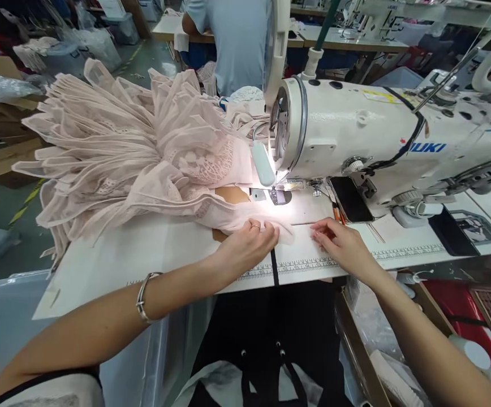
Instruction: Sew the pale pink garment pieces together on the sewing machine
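My left hand [254, 244] is closed on the front edge of a pale pink fabric piece [228, 217], just before the needle area. This piece runs left into a large heap of pale pink lace garments [113, 133]. To the right, my right hand [334, 240] hovers at the front of the table with its fingers curled and slightly apart, nothing visible in them. Behind both hands stands a white sewing machine [326, 130], its lamp lighting the needle plate [281, 196]. The needle itself is hard to make out.
A phone [350, 199] lies beside the machine base, near orange-handled tools [337, 213]. A printed ruler [313, 264] follows the table's front edge. Blue plastic bin [143, 362] stands below left, an open box [364, 350] below right. A person in a blue shirt [241, 45] sits behind.
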### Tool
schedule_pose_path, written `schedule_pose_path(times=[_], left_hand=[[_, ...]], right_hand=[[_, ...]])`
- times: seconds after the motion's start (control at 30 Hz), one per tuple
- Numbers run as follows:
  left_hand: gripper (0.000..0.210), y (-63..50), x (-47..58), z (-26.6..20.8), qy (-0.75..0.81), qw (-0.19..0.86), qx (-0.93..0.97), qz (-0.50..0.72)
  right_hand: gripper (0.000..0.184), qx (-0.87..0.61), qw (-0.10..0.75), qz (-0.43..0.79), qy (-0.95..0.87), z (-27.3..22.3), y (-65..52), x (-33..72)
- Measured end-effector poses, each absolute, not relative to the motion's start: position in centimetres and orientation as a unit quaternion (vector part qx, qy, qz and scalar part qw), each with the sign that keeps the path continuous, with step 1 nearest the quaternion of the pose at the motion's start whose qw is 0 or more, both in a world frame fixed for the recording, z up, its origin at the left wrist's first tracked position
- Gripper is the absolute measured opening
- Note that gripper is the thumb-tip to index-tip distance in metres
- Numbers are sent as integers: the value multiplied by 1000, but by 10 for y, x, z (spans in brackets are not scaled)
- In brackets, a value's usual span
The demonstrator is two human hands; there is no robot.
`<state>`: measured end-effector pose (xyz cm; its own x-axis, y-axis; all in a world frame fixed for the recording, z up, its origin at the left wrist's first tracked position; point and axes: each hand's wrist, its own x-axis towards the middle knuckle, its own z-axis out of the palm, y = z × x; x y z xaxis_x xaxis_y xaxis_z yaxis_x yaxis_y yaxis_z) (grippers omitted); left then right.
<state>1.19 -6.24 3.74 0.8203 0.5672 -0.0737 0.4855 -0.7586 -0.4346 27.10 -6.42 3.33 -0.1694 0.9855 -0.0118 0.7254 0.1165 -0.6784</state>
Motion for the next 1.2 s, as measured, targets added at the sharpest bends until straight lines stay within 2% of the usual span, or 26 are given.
schedule_pose_path(times=[0.07,0.2,0.3,0.4,0.47,0.53,0.63,0.7,0.77,0.87,1.03,1.2], left_hand=[[46,-61,16,35,-280,201,-935,85],[25,-57,25,35,-224,198,-953,47],[26,-49,32,33,-202,190,-961,13],[23,-35,32,27,-243,122,-961,-47],[20,-22,25,23,-311,42,-943,-112],[18,-10,12,21,-398,-8,-897,-191],[17,1,-8,21,-427,59,-860,-273],[23,0,-19,24,-340,128,-898,-247],[29,-7,-24,25,-235,175,-940,-173],[32,-18,-25,22,-200,204,-951,-118],[33,-19,-11,10,-356,89,-904,-220],[23,-11,6,8,-355,61,-913,-193]], right_hand=[[15,-597,232,241,-729,33,-72,279],[15,-587,243,219,-741,29,-83,285],[15,-551,256,209,-766,23,-85,277],[17,-467,273,169,-824,15,-78,262],[20,-399,256,149,-867,11,-69,251],[30,-341,218,136,-904,8,-59,242],[37,-315,158,113,-929,6,-44,232],[34,-329,123,81,-933,6,-36,228],[31,-335,102,43,-936,6,-32,226],[28,-323,117,14,-939,5,-28,224],[25,-385,191,47,-902,-1,-23,219],[20,-426,247,80,-867,0,-26,223]])
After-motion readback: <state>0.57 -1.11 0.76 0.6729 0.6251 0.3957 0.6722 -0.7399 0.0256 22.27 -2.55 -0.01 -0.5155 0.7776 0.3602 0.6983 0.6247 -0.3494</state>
